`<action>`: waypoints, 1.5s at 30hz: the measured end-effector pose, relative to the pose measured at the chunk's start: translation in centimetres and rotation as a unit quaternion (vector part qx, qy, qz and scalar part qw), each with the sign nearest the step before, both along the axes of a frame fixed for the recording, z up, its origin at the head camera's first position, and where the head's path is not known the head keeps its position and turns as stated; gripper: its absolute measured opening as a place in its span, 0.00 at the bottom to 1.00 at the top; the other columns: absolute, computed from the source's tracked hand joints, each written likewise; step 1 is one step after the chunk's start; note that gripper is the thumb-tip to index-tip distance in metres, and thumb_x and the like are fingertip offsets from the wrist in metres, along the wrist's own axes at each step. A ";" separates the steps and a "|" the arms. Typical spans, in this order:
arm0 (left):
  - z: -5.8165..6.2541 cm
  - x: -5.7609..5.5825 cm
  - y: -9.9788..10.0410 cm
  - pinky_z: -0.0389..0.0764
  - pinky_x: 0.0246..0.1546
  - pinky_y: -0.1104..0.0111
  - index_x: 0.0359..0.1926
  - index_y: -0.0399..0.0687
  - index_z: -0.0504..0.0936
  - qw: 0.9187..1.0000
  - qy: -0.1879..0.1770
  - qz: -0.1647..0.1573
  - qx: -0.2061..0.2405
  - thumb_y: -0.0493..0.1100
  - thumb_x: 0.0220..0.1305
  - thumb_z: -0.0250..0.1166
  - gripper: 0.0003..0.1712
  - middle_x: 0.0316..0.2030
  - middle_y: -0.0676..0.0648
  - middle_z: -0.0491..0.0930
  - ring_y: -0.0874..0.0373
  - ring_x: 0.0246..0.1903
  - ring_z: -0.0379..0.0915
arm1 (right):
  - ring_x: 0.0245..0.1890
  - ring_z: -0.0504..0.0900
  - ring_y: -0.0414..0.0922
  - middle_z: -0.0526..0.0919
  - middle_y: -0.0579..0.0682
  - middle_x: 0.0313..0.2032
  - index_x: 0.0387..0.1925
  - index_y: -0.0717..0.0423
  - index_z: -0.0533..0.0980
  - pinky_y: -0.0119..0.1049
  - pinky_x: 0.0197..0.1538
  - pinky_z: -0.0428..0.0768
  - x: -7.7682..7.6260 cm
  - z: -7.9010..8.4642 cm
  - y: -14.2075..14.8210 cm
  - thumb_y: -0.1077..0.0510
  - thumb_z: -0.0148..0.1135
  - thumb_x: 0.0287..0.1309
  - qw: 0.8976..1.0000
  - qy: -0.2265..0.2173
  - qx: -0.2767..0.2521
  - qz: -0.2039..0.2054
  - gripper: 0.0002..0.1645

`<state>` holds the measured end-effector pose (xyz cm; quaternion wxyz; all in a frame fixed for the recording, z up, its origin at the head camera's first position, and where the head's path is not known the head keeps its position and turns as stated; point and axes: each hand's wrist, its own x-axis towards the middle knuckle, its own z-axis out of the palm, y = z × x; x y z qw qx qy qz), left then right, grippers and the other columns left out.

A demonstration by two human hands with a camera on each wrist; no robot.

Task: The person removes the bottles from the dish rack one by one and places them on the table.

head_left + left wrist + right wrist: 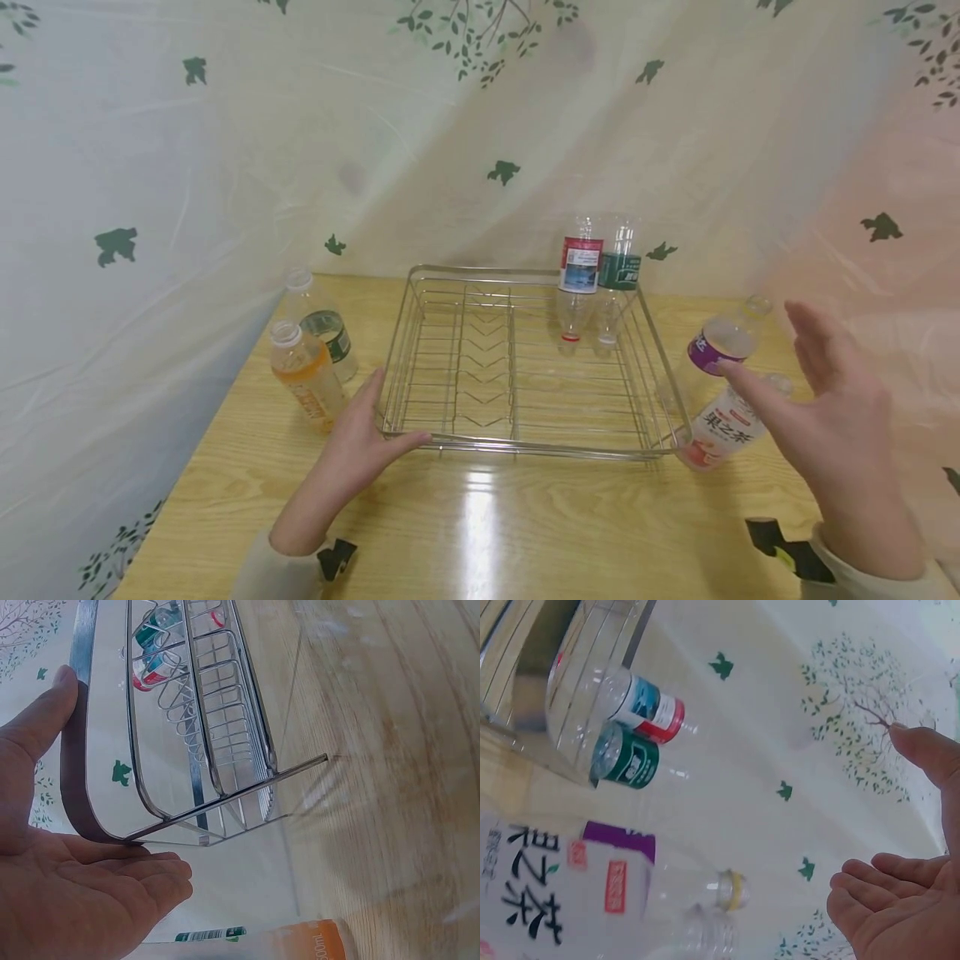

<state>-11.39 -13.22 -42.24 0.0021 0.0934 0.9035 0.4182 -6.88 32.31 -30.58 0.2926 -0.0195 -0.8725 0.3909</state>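
Observation:
A wire dish rack (513, 447) stands on the wooden table. At its front left corner is my left hand (356, 454), thumb against the rim and fingers extended around the outside. My right hand (847, 425) is raised at the right, thumb and fingers spread, with nothing in it. Just left of and below it are a clear bottle with a purple label (708, 357) and a white-labelled tea bottle (723, 429). Two clear bottles stand neck-down in the rack's back right corner, one with a red-and-blue label (581, 265), the other with a green label (620, 272).
Left of the rack stand an orange-labelled bottle (309, 379) and a clear bottle with a dark green label (328, 332), both upright and uncapped-looking. A pale curtain (420, 167) printed with leaves hangs behind the table (570, 525).

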 end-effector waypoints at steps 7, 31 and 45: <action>0.0 0.0 0.0 0.52 0.71 0.43 0.79 0.32 0.46 1.000 0.000 0.003 0.000 0.62 0.49 0.80 0.72 0.76 0.31 0.47 0.33 0.74 0.46 | 0.69 0.67 0.40 0.69 0.47 0.71 0.74 0.45 0.66 0.24 0.65 0.65 -0.8 0.6 -1.6 0.64 0.83 0.45 0.999 0.009 0.027 0.037 0.55; 0.0 0.1 0.0 0.52 0.71 0.43 0.79 0.33 0.45 1.000 -0.009 0.002 0.000 0.64 0.49 0.79 0.73 0.77 0.31 0.46 0.33 0.74 0.45 | 0.70 0.66 0.59 0.66 0.56 0.73 0.79 0.55 0.55 0.57 0.65 0.70 -4.4 1.8 -6.1 0.34 0.75 0.53 0.985 -0.125 0.070 0.094 0.63; -0.1 0.0 0.0 0.52 0.71 0.43 0.79 0.34 0.46 1.000 -0.005 0.007 0.004 0.64 0.48 0.80 0.73 0.77 0.31 0.47 0.34 0.74 0.46 | 0.68 0.66 0.65 0.65 0.64 0.71 0.79 0.56 0.53 0.67 0.63 0.69 -9.0 1.4 -7.6 0.28 0.70 0.54 0.970 -0.207 0.081 0.103 0.65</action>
